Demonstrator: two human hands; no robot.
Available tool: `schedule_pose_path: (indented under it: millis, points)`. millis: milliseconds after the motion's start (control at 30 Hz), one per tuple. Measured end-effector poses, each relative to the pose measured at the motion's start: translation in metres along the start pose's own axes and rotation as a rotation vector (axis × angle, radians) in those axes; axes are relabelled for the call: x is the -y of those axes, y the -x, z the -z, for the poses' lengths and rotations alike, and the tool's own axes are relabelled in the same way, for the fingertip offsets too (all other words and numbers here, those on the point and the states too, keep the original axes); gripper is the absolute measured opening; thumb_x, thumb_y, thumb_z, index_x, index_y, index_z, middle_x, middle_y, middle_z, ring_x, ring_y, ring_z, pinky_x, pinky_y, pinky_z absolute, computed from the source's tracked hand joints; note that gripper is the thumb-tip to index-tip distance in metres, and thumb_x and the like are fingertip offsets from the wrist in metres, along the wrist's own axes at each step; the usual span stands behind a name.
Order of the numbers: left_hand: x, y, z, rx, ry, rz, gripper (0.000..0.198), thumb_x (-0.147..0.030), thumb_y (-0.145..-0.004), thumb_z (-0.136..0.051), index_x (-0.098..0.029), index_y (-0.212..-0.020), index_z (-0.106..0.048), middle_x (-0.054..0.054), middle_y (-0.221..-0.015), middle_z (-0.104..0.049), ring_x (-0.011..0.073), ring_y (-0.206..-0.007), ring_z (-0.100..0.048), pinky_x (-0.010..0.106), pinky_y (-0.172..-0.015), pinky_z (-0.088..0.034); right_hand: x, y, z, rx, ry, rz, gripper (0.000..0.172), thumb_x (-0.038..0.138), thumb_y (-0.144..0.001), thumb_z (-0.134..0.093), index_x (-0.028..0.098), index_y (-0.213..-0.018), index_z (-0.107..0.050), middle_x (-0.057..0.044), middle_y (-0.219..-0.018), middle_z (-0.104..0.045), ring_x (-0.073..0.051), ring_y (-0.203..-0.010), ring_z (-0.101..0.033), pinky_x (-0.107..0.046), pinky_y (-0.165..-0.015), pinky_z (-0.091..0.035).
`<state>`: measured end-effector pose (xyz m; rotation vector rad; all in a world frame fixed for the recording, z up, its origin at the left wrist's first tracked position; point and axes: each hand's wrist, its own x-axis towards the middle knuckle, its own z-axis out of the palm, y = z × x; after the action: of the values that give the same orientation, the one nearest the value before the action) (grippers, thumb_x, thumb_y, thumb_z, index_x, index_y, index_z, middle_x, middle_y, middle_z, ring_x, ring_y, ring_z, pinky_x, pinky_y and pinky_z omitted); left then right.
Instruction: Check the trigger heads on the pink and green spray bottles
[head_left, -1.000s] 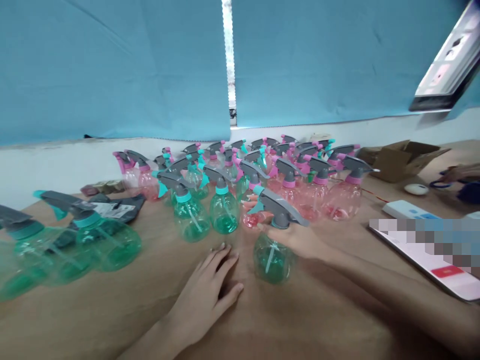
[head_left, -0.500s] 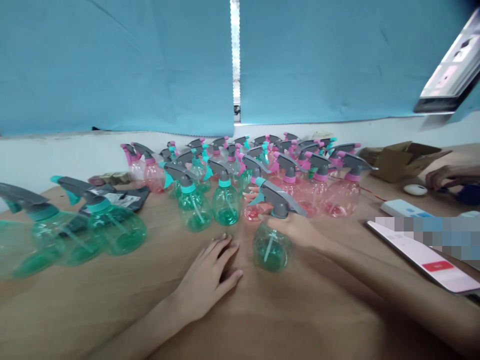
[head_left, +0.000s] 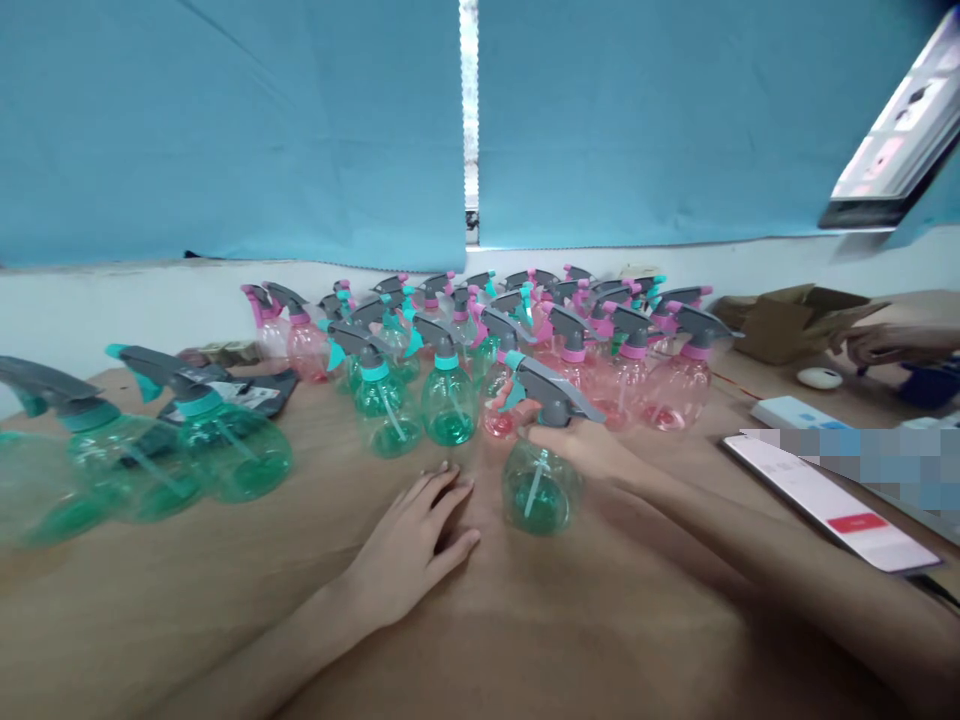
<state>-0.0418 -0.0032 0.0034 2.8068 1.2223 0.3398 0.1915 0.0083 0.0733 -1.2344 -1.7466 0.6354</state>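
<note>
while blue curtain [head_left: 225,130] hangs behind, brown table [head_left: 450,660] bears crowd of pink and green spray bottles [head_left: 450,405], more green bottles [head_left: 236,455] off to left. cardboard box [head_left: 780,325] beyond lit phone [head_left: 832,490], both at right. green spray bottle [head_left: 541,495] in front of crowd, roughly upright, neck gripped by right hand [head_left: 589,448]; whether base touches table, cannot tell. left hand [head_left: 401,550] palm-down on table, fingers loosely spread. white oval thing [head_left: 819,378] near box.

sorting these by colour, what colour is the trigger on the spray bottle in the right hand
The trigger is turquoise; it shows best in the head view.
</note>
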Motion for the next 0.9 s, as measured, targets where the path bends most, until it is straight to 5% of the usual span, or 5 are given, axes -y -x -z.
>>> schedule_pose_path:
  millis: [333, 900]
  points:
    - [-0.0012, -0.0003, 0.0031, 0.017, 0.004, -0.005, 0.048, -0.044, -0.095, -0.045, -0.016, -0.134, -0.044, 0.013, -0.141, -0.042, 0.0293, -0.13, -0.037, 0.048, -0.104, -0.032, 0.0033, 0.0063, 0.0012, 0.071, -0.177, -0.076, 0.003, 0.026, -0.065, -0.057, 0.023, -0.065, -0.056, 0.003, -0.062, -0.058, -0.016, -0.064, -0.057, -0.029, -0.059, -0.048]
    - [0.0022, 0.0005, -0.0008, 0.006, 0.007, -0.005, 0.049, -0.045, -0.095, -0.044, -0.018, -0.136, -0.042, 0.012, -0.142, -0.041, 0.0286, -0.13, -0.036, 0.047, -0.105, -0.032, 0.0015, 0.0036, -0.007, 0.05, -0.254, 0.169, 0.034, 0.023, -0.072, -0.053, 0.028, -0.104, -0.064, -0.001, -0.111, -0.066, -0.019, -0.09, -0.064, -0.039, -0.084, -0.051]
